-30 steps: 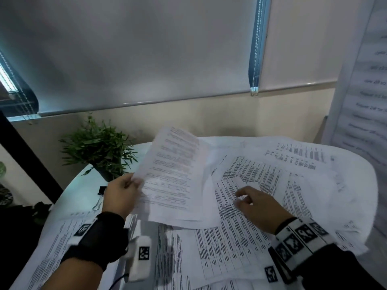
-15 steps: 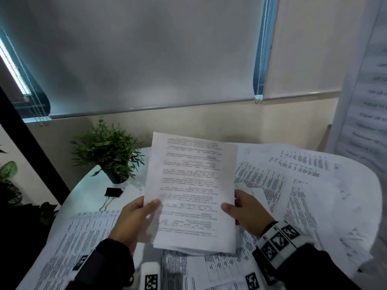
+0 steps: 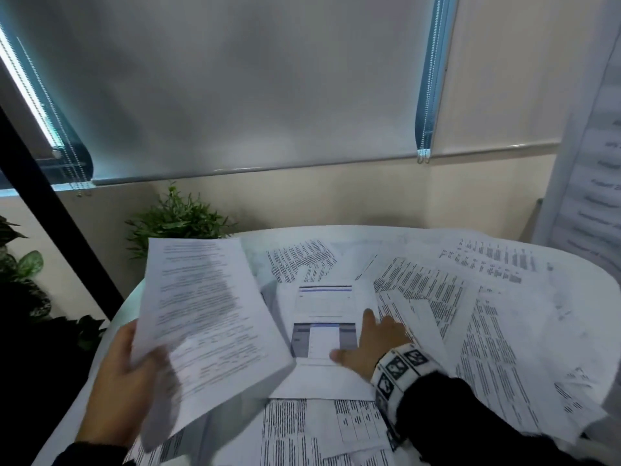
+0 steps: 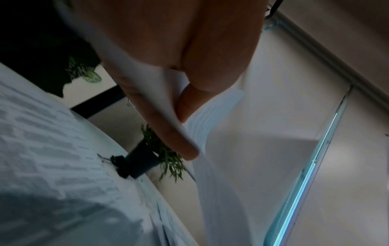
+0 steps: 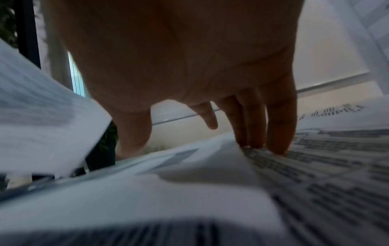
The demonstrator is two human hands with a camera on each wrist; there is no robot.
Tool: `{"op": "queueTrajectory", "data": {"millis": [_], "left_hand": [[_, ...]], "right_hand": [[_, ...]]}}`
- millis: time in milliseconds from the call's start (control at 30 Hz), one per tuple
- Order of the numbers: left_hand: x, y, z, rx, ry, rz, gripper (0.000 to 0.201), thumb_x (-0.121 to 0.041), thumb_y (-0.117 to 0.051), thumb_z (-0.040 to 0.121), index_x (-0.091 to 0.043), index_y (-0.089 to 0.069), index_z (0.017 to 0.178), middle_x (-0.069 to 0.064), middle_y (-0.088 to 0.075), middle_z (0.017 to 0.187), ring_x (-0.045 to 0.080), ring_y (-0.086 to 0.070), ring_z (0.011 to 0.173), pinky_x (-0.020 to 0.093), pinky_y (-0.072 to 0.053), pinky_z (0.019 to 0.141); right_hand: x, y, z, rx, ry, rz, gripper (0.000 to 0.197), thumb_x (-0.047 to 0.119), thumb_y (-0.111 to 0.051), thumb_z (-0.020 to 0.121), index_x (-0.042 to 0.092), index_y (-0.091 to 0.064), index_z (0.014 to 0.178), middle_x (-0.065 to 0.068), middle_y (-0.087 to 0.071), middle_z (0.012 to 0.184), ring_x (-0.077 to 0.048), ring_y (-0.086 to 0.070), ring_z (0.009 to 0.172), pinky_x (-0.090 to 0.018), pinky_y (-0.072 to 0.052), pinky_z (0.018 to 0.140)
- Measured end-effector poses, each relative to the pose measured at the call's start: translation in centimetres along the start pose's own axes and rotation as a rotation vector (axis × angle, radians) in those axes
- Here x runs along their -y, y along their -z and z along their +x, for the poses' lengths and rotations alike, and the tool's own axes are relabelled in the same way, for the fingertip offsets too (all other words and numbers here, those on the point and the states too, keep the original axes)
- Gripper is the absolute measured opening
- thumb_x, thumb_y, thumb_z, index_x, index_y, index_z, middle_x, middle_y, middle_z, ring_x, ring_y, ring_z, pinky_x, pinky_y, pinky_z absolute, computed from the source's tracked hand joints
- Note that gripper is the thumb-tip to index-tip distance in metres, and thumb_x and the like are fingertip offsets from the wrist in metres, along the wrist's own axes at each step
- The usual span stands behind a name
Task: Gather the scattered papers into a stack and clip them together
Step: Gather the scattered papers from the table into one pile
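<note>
My left hand (image 3: 141,361) grips a small stack of printed sheets (image 3: 208,314) by its lower left edge and holds it tilted above the table. In the left wrist view the thumb and fingers of that hand (image 4: 185,128) pinch the stack (image 4: 212,174). My right hand (image 3: 366,338) lies flat with straight fingers on a loose sheet with a blue and grey graphic (image 3: 324,307). Its fingertips (image 5: 275,146) touch the paper (image 5: 189,183). Several more printed sheets (image 3: 487,331) lie scattered and overlapping on the round white table. A black binder clip (image 4: 119,164) lies on the table by the plant pot.
A potted green plant (image 3: 178,220) stands at the table's back left edge. A wall with drawn blinds (image 3: 235,95) is right behind the table. A printed banner (image 3: 594,163) hangs at the right. A dark post (image 3: 57,216) and more foliage are at the left.
My right hand let go of the held stack and came down flat on the graphic sheet. My left hand swung the stack to the left and holds it alone.
</note>
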State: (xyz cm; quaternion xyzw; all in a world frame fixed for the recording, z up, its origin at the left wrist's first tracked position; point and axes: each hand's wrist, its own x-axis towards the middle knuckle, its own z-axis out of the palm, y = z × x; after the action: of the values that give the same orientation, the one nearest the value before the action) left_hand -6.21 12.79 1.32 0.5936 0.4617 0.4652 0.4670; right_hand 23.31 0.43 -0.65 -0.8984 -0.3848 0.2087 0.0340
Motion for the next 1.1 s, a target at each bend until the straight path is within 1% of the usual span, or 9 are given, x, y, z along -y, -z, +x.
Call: {"op": "queueTrajectory", "data": {"millis": [200, 267, 333, 433, 567, 700, 833, 967, 1100], "left_hand": [[0.7, 3.5, -2.1, -0.123, 0.022, 0.25, 0.086, 0.003, -0.073, 0.066, -0.012, -0.031, 0.14, 0.018, -0.045, 0.138, 0.038, -0.047, 0.123, 0.056, -0.039, 0.101], [0.9, 4.4, -3.4, -0.106, -0.085, 0.255, 0.098, -0.018, -0.07, 0.052, -0.031, -0.028, 0.139, 0.01, -0.038, 0.145, 0.032, -0.044, 0.125, 0.045, -0.038, 0.103], [0.9, 4.7, -4.4, -0.022, -0.104, 0.252, 0.096, -0.027, -0.066, 0.05, -0.048, -0.024, 0.134, -0.005, -0.036, 0.145, 0.02, -0.04, 0.127, 0.025, -0.036, 0.101], [1.3, 4.7, -4.6, 0.098, -0.042, 0.403, 0.067, 0.005, -0.064, 0.073, -0.036, -0.05, 0.124, -0.001, -0.045, 0.142, 0.017, -0.036, 0.134, 0.026, -0.025, 0.105], [1.4, 4.4, -4.7, 0.089, 0.061, 0.266, 0.044, 0.017, -0.05, 0.084, -0.02, -0.068, 0.101, 0.007, -0.06, 0.122, 0.02, -0.052, 0.118, 0.027, -0.038, 0.099], [1.3, 3.0, -4.0, 0.064, 0.265, -0.216, 0.021, -0.019, -0.067, 0.082, -0.013, -0.072, 0.101, 0.004, -0.063, 0.12, 0.016, -0.058, 0.109, 0.029, -0.041, 0.096], [1.4, 2.5, -3.2, 0.212, 0.603, -0.519, 0.077, -0.072, -0.037, 0.076, -0.006, -0.075, 0.089, 0.017, -0.069, 0.104, 0.032, -0.057, 0.103, 0.042, -0.038, 0.091], [1.5, 1.9, -3.7, 0.223, 0.316, 0.05, 0.018, -0.013, -0.068, 0.082, -0.01, -0.074, 0.099, 0.008, -0.065, 0.112, 0.016, -0.052, 0.111, 0.021, -0.029, 0.097], [2.4, 1.6, -4.3, 0.215, 0.143, 0.284, 0.033, 0.009, -0.073, 0.073, -0.009, -0.071, 0.101, 0.009, -0.063, 0.101, 0.014, -0.054, 0.097, 0.002, -0.035, 0.077]], "right_hand": [[1.1, -0.4, 1.2, 0.004, -0.12, 0.062, 0.109, 0.043, -0.074, 0.073, 0.02, 0.002, 0.147, -0.021, -0.021, 0.142, -0.037, -0.034, 0.131, -0.046, -0.038, 0.105], [0.7, 0.2, 1.2, -0.033, -0.106, 0.256, 0.091, 0.021, -0.064, 0.083, 0.024, -0.002, 0.149, -0.021, -0.033, 0.138, -0.034, -0.047, 0.121, -0.039, -0.045, 0.098], [-0.1, 1.2, 0.9, -0.115, -0.026, 0.41, 0.069, 0.006, -0.051, 0.087, 0.028, -0.021, 0.146, -0.015, -0.05, 0.129, -0.026, -0.057, 0.1, -0.028, -0.05, 0.083], [-1.3, 4.3, 0.3, -0.268, 0.138, 0.509, 0.051, -0.002, -0.044, 0.088, 0.031, -0.049, 0.127, -0.005, -0.052, 0.135, -0.011, -0.051, 0.081, -0.007, -0.04, 0.06], [-1.1, 9.9, -2.1, -0.712, 0.355, 0.668, 0.044, 0.0, -0.045, 0.092, 0.025, -0.057, 0.127, -0.002, -0.056, 0.129, -0.011, -0.048, 0.098, -0.01, -0.033, 0.08], [1.6, 9.8, -4.6, -0.305, 0.642, 0.803, 0.056, -0.002, -0.053, 0.091, 0.031, -0.045, 0.136, 0.006, -0.046, 0.139, -0.008, -0.045, 0.121, -0.007, -0.037, 0.092], [4.1, 3.5, -7.0, 0.141, 0.81, 0.474, 0.055, 0.01, -0.053, 0.094, 0.038, -0.04, 0.139, 0.015, -0.035, 0.149, -0.013, -0.039, 0.135, -0.03, -0.033, 0.111], [3.6, 1.5, -7.0, 0.301, 0.805, 0.4, 0.074, 0.025, -0.056, 0.094, 0.048, -0.01, 0.146, 0.018, -0.019, 0.154, -0.002, -0.02, 0.139, -0.027, -0.018, 0.115], [0.3, 3.2, -4.1, 0.08, 0.394, 0.219, 0.084, 0.053, -0.049, 0.091, 0.041, 0.014, 0.146, -0.009, -0.031, 0.152, -0.028, -0.038, 0.135, -0.044, -0.031, 0.111]]}}
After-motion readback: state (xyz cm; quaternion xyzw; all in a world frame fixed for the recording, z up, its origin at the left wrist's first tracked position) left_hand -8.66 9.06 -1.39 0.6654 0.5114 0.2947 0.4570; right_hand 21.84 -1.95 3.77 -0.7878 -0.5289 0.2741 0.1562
